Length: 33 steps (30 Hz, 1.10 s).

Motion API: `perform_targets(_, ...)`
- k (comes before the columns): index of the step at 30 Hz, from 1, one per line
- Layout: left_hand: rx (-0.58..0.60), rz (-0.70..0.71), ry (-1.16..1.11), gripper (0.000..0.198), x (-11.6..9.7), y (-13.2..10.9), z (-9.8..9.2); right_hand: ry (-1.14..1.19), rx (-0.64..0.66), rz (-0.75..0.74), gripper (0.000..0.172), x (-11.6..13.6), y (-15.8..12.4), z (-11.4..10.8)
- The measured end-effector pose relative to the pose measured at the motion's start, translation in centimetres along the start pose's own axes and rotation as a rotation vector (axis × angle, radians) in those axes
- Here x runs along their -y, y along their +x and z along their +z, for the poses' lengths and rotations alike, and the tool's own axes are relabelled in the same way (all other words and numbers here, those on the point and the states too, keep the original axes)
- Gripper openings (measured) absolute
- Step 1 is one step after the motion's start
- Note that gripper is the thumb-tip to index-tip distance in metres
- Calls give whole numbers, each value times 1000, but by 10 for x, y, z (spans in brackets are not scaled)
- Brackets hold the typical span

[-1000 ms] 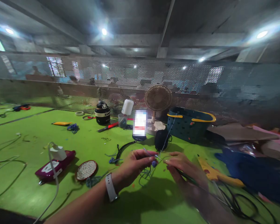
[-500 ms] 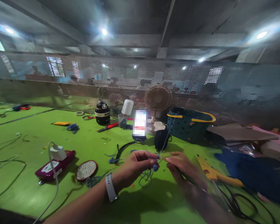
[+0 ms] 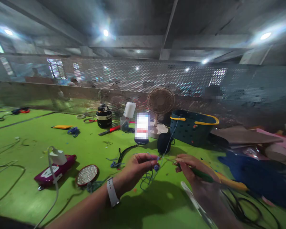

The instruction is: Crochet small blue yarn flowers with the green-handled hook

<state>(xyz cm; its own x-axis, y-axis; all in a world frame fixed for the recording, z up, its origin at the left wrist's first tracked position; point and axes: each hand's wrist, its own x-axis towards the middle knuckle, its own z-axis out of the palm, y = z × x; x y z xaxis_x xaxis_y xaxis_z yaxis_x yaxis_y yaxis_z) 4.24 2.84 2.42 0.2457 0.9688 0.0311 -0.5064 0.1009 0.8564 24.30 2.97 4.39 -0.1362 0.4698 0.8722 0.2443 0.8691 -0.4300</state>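
Note:
My left hand [image 3: 143, 165], with a white watch strap at the wrist, pinches a small piece of blue-purple crochet [image 3: 156, 167] between thumb and fingers. My right hand [image 3: 193, 171] is closed on a crochet hook with a green handle [image 3: 202, 174]; the thin metal shaft points left, its tip close to the yarn at my left fingertips. A pale blue strand of yarn [image 3: 169, 141] runs from the dark teal basket [image 3: 193, 130] down to the work. Loose yarn ends [image 3: 146, 180] hang below my left hand.
Beyond my hands stand a lit phone [image 3: 142, 127], a fan [image 3: 160, 101] and a dark yarn ball [image 3: 164, 143]. A magenta power bank [image 3: 54, 170] and a round studded object [image 3: 87, 175] lie left. At right are a yellow glue gun [image 3: 235, 183], cables and blue cloth [image 3: 257, 175].
My right hand has drawn back to the right and turned, so the green handle now shows. A white strip on the table beneath it is now clearer. My left hand has barely shifted.

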Motion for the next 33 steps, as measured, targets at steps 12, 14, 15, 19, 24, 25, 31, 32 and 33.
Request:
perform_targets(12, 28, 85, 79, 18, 3, -1, -2, -7, 75, -43, 21, -6, -7, 5)
perform_targets(14, 37, 90, 76, 18, 2, -1, 0, -19, 92, -47, 21, -7, -7, 5)
perform_targets(15, 44, 88, 72, 19, 1, -1, 1, -21, 107, -52, 21, -8, -8, 5)
perform_targets(19, 78, 52, 50, 40, -2, -3, 3, -41, 163, -166, 26, -9, -10, 11)
perform_targets(24, 104, 40, 33, 106, -3, -8, 4, -148, 243, -263, 22, -7, -12, 18)
perform_targets(25, 103, 57, 36, 112, -3, -9, 4, -152, 251, -246, 24, -7, -12, 19)
perform_targets(31, 68, 146, 65, 117, -3, -14, 11, 60, 197, 63, 24, -10, -21, 26)
perform_targets(32, 62, 149, 65, 118, -3, -14, 12, 117, 173, 165, 22, -10, -22, 27)
perform_targets(33, 57, 147, 66, 119, -3, -15, 13, 171, 155, 277, 20, -9, -23, 28)
